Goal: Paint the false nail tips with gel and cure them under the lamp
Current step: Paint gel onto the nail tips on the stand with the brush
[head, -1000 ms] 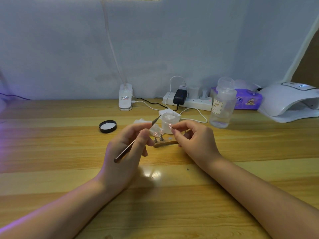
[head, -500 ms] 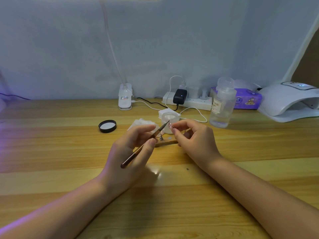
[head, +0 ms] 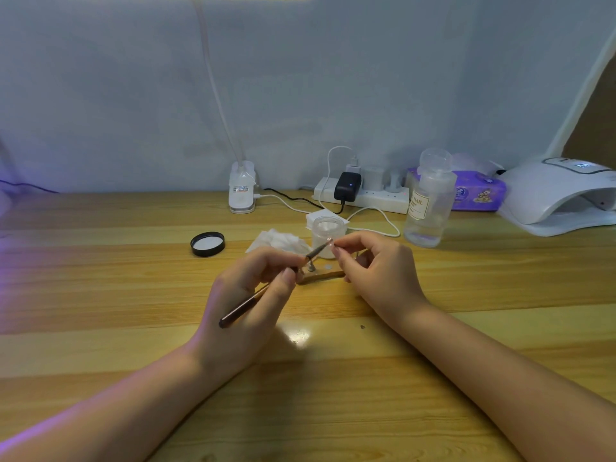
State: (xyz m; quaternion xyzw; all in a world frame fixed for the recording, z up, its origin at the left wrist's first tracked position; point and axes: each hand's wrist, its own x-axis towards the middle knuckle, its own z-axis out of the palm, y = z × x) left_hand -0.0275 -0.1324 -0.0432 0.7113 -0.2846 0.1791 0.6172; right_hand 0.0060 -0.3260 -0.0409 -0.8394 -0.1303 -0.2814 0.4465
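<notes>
Comparing with a second ago, the brush (head: pixel 266 291) has been swung down by the left hand (head: pixel 253 295), so that its bristle end now meets the small nail tip (head: pixel 330 242) pinched in the fingertips of the right hand (head: pixel 376 271). Painting is judged to be under way; curing is not yet begun. The slim, dark, glossy brush handle is gripped like a pen. The tip is tiny and translucent, held just above a small wooden stand (head: pixel 321 276) with metal pegs. A frosted plastic jar (head: pixel 328 233) stands open behind, its black lid (head: pixel 207 243) lying apart on the varnished wooden bench (head: pixel 100 278). The smooth white domed lamp (head: pixel 560 195) sits far right.
</notes>
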